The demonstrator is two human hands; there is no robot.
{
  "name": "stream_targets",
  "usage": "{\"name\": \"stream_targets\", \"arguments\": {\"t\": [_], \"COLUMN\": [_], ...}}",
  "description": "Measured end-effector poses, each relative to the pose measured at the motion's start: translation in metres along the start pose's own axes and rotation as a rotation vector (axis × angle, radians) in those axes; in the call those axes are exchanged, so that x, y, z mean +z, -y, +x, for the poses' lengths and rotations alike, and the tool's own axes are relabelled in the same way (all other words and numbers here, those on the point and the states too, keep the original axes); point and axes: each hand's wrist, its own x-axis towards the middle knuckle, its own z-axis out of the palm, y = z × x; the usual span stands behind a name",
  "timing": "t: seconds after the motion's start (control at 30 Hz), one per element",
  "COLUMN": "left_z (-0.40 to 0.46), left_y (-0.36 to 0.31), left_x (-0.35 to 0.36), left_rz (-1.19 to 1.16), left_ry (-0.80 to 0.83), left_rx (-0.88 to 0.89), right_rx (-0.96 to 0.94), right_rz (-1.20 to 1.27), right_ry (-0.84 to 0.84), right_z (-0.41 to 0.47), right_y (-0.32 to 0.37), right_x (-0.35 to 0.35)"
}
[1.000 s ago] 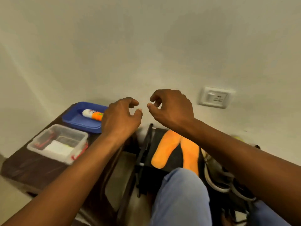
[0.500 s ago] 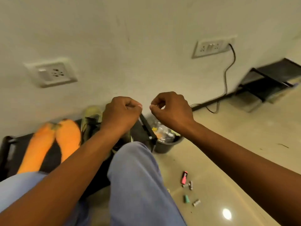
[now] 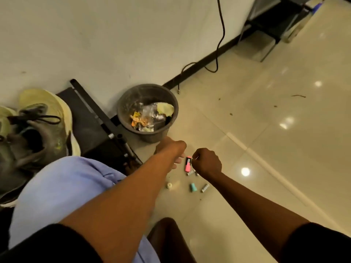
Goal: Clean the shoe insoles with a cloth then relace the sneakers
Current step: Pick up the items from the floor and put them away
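A grey sneaker (image 3: 38,128) with a pale yellow-green sole and loose dark laces lies on a black rack (image 3: 89,118) at the left; a second shoe is cut off by the left edge. No insole or cloth is in view. My left hand (image 3: 175,150) hangs low over the floor in front of the bin, bent down at the wrist, its fingers mostly hidden. Just to its right, my right hand (image 3: 207,162) is curled into a fist, thumb against forefinger, with nothing visible in it.
A dark round bin (image 3: 123,99) with wrappers stands against the wall. Below the hands, a pink highlighter (image 3: 188,165), a teal cap (image 3: 193,187), small batteries (image 3: 205,187) and a white roll (image 3: 169,185) lie on the tiled floor. A black cable (image 3: 221,35) hangs down the wall.
The view has swung right and down, from the rack with the orange insoles to the floor by the bin. Both hands have dropped from chest height to just above the floor.
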Motion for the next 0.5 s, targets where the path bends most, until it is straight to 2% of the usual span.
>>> {"name": "stream_targets", "arguments": {"t": [0.27,0.5], "left_z": [0.068,0.081], "left_y": [0.043,0.069], "left_x": [0.037,0.047], "left_rz": [0.219,0.329], "left_ry": [-0.144,-0.134], "left_rx": [-0.072,-0.138], "right_rx": [0.154,0.146], "right_rz": [-0.054,-0.173], "right_ry": [0.144,0.178], "right_z": [0.029,0.039], "right_y": [-0.073,-0.095], "right_x": [0.090,0.145]}}
